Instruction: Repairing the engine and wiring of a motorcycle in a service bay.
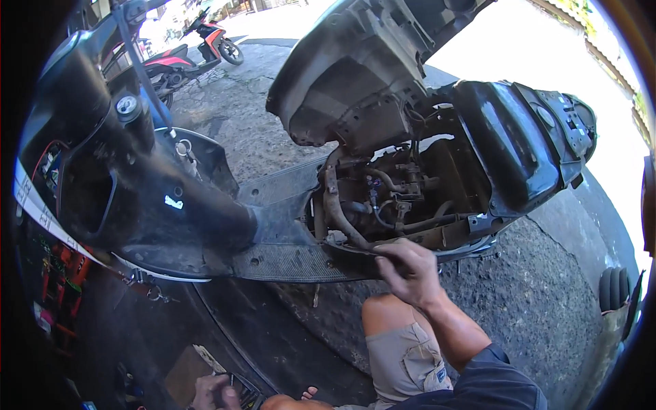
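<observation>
Our right hand [414, 275] bends its fingers at the lower side edge of the dark plastic scooter [283, 225]; we cannot tell whether they pinch anything. Left of them lies a ribbed footboard [290, 264]. The scooter's long axis runs crosswise, front leftward, tail up-right. Our left hand [213, 394] curls lower left, its grip unclear.

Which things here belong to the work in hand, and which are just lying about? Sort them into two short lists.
In the work:
dark scooter, with the right hand at its near side
its raised plastic housing
its exposed mechanical parts
left hand, low in view; any grip unclear

Apparently just about:
red-and-black scooter, standing beyond
black ribbed object, far right
</observation>
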Demonstrator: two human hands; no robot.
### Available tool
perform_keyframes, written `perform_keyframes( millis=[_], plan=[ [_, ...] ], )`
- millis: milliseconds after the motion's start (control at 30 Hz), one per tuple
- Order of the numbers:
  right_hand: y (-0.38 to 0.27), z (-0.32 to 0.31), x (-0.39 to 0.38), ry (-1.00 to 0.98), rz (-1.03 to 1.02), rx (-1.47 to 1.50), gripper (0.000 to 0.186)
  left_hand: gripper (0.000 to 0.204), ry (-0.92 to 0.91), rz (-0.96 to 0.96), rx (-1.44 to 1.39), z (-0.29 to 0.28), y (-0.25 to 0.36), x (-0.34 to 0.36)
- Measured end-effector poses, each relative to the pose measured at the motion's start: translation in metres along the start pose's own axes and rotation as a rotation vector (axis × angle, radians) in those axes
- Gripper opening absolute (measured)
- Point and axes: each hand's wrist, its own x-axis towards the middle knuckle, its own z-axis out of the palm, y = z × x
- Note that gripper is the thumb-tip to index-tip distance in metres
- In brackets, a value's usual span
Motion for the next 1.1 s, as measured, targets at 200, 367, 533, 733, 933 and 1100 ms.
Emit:
perform_keyframes(
  millis=[200, 367, 533, 733, 933, 1100],
  plan=[
    [-0.005, -0.131, 0.051, 0.341, -0.149, -0.479, 0.015, 0.017, -0.306, 0.14, -0.191, 0.052, 0.045, 0.025],
    [0.008, -0.176, 0.078, 0.337, -0.03, -0.563, 0.011, 0.02, -0.571, 0.009, -0.147, 0.082, 0.038, 0.026],
    [0.01, -0.172, 0.079, 0.348, 0.022, -0.413, 0.01, 0.019, -0.646, -0.052, -0.096, 0.1, 0.024, 0.026],
    [0.006, -0.182, 0.093, 0.311, 0.187, -0.274, 0.018, 0.014, -0.668, -0.07, -0.061, 0.123, 0.022, 0.038],
    [0.01, -0.179, 0.104, 0.203, 0.267, -0.336, 0.024, 0.008, -0.56, 0.09, -0.087, 0.166, 0.062, 0.095],
    [0.008, -0.178, 0.101, 0.266, 0.272, -0.317, 0.02, 0.019, -0.394, 0.198, -0.276, 0.259, 0.091, 0.16]
  ],
)
